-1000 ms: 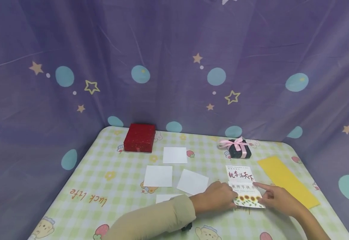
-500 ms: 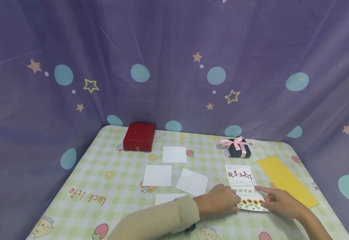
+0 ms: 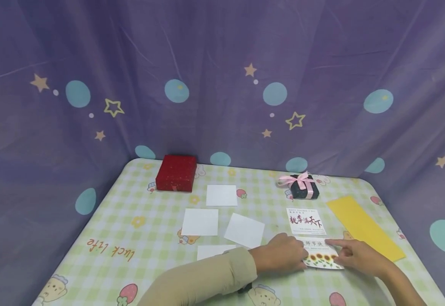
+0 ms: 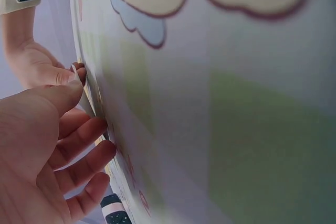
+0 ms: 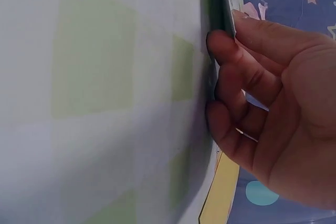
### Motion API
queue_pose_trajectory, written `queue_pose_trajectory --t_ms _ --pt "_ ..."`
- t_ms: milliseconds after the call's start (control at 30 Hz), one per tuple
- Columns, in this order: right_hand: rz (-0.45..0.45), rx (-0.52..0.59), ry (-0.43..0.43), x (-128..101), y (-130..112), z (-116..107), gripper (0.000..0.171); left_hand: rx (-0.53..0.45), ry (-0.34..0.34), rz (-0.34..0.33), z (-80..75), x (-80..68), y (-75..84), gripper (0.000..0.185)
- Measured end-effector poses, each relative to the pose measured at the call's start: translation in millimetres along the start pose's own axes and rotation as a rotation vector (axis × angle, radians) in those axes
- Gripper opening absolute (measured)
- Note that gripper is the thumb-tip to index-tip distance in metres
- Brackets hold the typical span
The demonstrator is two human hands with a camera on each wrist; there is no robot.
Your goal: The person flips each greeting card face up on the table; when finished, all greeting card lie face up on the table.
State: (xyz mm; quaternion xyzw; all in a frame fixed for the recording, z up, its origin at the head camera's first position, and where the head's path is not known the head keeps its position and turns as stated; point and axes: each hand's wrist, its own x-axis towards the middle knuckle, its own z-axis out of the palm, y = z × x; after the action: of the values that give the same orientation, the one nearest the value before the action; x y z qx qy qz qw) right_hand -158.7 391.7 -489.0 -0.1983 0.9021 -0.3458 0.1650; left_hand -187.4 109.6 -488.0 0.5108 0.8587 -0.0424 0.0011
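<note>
Between left hand (image 3: 283, 254) and right hand (image 3: 360, 256) — the folded card (image 3: 319, 258) — pinched by both

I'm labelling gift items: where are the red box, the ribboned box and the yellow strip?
red box (image 3: 176, 172), head view, lid centre.
ribboned box (image 3: 302, 190), head view, dark side.
yellow strip (image 3: 364, 226), head view, middle.
</note>
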Motion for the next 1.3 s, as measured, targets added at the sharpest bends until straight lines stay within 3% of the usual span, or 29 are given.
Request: queue_pose_trajectory --t_ms 400,800,1067,1300 --pt "0.072 -0.006 -0.002 3.9 -1.0 -0.5 0.052 -0.025 -0.062 -0.028 -3.8 -1.2 3.6 0.027" --pt "0.072 -0.014 -0.001 5.5 -8.6 0.3 0.049 -0.025 -0.097 -0.010 -2.0 -6.2 1.4 0.028" --pt "0.072 -0.142 0.151 23.0 -28.3 -0.2 0.038 -0.010 -0.042 0.003 -8.9 -27.2 -28.5 0.033" --pt "0.046 -0.132 0.177 52.7 -53.4 8.8 0.039 -0.073 -0.016 -0.085 -12.0 -47.6 -66.1 0.041"
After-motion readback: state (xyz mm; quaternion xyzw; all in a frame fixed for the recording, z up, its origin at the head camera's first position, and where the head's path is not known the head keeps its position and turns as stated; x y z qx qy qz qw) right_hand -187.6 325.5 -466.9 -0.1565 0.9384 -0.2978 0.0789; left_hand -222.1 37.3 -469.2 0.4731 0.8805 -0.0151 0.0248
